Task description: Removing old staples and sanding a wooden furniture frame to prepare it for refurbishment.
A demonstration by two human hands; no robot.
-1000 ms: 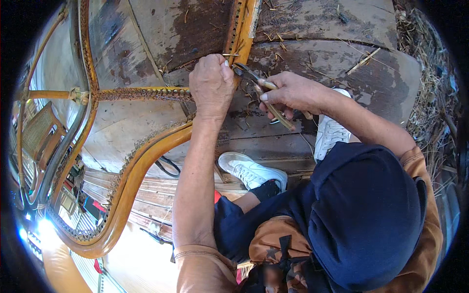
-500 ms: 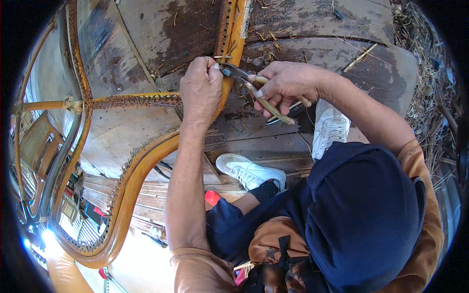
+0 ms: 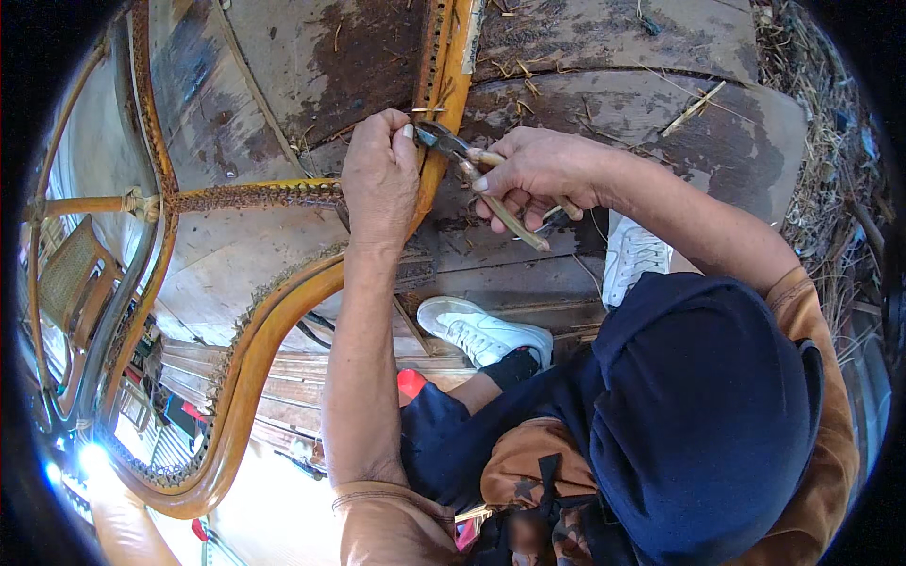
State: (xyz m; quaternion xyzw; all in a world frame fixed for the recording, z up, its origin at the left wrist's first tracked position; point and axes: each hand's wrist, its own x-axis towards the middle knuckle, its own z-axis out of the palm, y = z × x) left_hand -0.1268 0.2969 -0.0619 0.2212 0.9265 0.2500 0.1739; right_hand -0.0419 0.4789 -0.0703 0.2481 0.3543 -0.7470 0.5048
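Note:
My right hand (image 3: 538,174) is wrapped round the tan handles of a pair of pliers (image 3: 444,141). Their dark metal jaws lie over the curved wooden frame (image 3: 429,193), right beside my left thumb. A second thin, shiny piece shows under the right fingers, too covered to name. My left hand (image 3: 380,179) is closed at the frame's inner edge, thumb against forefinger; what it pinches is hidden. Just past the jaws, a thin pale peg (image 3: 427,110) lies across the frame's row of small holes.
A crossbar with ragged cane ends (image 3: 264,194) joins the frame at left. A woven-panel chair (image 3: 75,274) stands beyond it. Straw scraps litter the worn boards (image 3: 623,104), and fibre is heaped (image 3: 849,170) at far right. White shoes (image 3: 486,330) rest below my hands.
My right hand has moved left with the pliers, bringing the jaws further over the frame and up to my left thumb. My left hand has shifted slightly left.

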